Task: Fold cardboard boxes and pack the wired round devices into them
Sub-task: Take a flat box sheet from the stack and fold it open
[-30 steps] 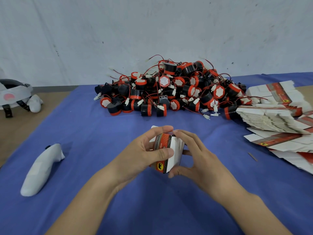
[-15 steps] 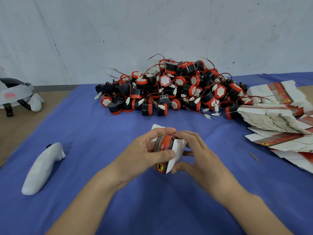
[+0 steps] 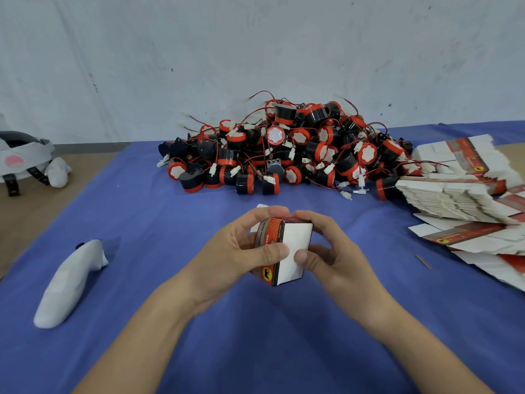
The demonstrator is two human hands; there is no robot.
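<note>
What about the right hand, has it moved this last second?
Yes. The right hand has shifted slightly towards the device pile, thumb now on the white face of the box.

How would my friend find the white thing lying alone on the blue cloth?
Find the big blue cloth. On its left part, far from the pile of round devices and the flat cartons, lies a white controller. It is the only smooth, long, curved thing there.

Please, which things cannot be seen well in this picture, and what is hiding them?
- Inside of the box, head view: the left hand and right hand cover its top, so its contents are unknown.
- Print on the box: too small to read.
- The flat box stack: cut off by the right edge.
- The white headset: cut off by the left edge.
</note>
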